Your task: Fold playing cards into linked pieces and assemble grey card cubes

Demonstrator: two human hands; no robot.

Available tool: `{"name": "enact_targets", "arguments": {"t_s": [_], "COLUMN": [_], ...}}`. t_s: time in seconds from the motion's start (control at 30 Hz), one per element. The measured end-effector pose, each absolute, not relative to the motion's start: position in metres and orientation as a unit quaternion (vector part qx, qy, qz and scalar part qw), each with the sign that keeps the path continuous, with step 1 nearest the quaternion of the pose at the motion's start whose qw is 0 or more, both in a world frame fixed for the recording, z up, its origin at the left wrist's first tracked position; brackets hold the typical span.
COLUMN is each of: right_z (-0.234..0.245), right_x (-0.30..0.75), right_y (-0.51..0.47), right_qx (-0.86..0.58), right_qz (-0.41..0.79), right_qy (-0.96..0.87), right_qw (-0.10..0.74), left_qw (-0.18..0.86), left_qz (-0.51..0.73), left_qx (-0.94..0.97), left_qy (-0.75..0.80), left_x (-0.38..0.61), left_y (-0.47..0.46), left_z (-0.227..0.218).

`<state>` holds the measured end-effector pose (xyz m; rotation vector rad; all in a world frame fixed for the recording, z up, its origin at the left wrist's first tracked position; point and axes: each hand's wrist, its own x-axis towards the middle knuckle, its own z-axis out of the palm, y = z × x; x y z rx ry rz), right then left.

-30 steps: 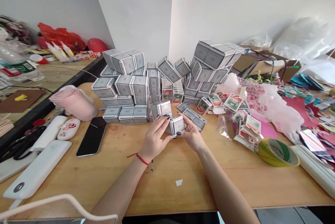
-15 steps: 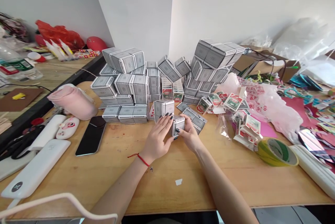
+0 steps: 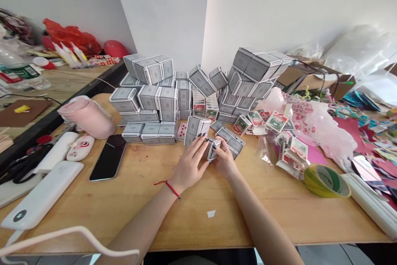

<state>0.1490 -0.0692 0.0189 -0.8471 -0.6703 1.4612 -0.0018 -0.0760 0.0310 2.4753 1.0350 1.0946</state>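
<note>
Between my hands is a small box folded from grey-backed playing cards (image 3: 210,153), held just above the table. My left hand (image 3: 190,165) steadies its left side, with long fingers stretched over it and a red string on the wrist. My right hand (image 3: 226,161) grips the right side, its thumb pressed on the top. Just behind the left fingertips leans a bigger card block (image 3: 195,127), tilted to the right. A red diamond card (image 3: 182,131) stands beside that block. Loose cards (image 3: 231,140) lie face down behind my right hand.
Stacked card blocks rise at the left (image 3: 158,103) and right (image 3: 248,75). Opened card packs (image 3: 276,120), a plastic bag (image 3: 322,120) and a yellow tape roll (image 3: 325,181) lie to the right. A phone (image 3: 108,158) and power bank (image 3: 43,194) lie left.
My right thumb has moved up from the box's front onto its top. The bigger block behind has tipped slightly rightward. The view has shifted a little.
</note>
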Motion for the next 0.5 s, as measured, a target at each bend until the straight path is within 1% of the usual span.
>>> {"name": "enact_targets", "arguments": {"t_s": [0.2,0.3,0.4,0.5], "right_z": [0.02,0.017,0.011,0.006], "right_x": [0.151,0.149,0.148,0.152], "right_y": [-0.068,-0.066,-0.063,-0.062], "right_qx": [-0.355,-0.373,-0.404,-0.432], "right_qz": [0.662,0.635,0.605,0.584], "right_qy": [-0.247,-0.255,-0.27,-0.317], "right_qw": [0.612,0.627,0.631,0.609], "left_qw": [0.1,0.129,0.252,0.438], "left_qz": [0.452,0.441,0.376,0.337], "left_qx": [0.79,0.768,0.752,0.654], "left_qy": [0.401,0.446,0.48,0.516], "left_x": [0.003,0.001,0.0,0.004], "left_y": [-0.081,-0.082,-0.082,-0.079], "left_z": [0.034,0.035,0.031,0.022]}}
